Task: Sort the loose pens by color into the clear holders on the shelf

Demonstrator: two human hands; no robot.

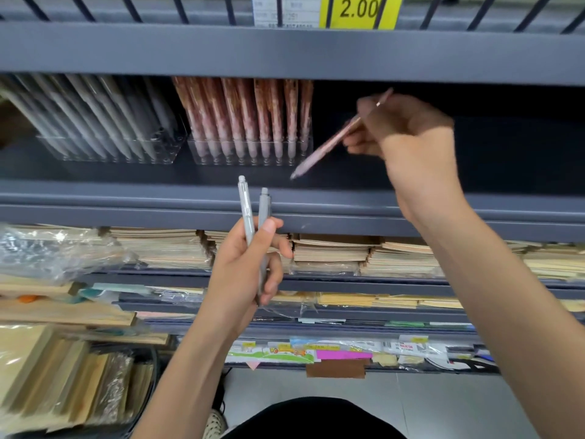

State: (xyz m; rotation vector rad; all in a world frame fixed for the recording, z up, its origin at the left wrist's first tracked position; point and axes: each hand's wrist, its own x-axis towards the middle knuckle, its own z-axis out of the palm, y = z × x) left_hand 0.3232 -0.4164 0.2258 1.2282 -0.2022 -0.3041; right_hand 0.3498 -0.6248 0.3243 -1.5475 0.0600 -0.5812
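Here, head view: looks down at a grey shop shelf (126,177) and two bare arms.
Left hand (240,267): curls round two grey pens (247,213), thumb pressed on one of them; holds them upright, click ends up, just in front of the shelf's front edge and below the holders.
Right hand (402,131): pinches one pink pen (326,147) near its clip end; reaches up into the shelf, to the right of both holders.
Pink pen: slants, with the writing end down and to the left; hangs in the air just above the shelf board, near the right end of the pink holder (250,159), not touching it; a bit blurred.
Grey holder (104,155): clear box, stands on the shelf board at the left; packed with stored grey pens (95,115), tips down, tops leaning left.
Pink holder: clear box, stands just beside the grey holder on its right; packed with stored pink pens (240,112), tips down in neat rows, tops hidden under the shelf above.
Yellow price tag (359,11): sits on the rail above; reads 2.00.
Next shelf down: flat stacks of brown notebooks (332,251); crinkly plastic wrap (47,251) at the left.
Lowest shelf edge: small paper labels, and a bright pink strip (343,354) among them.
Bottom of view: pale floor (443,407) and dark clothing.
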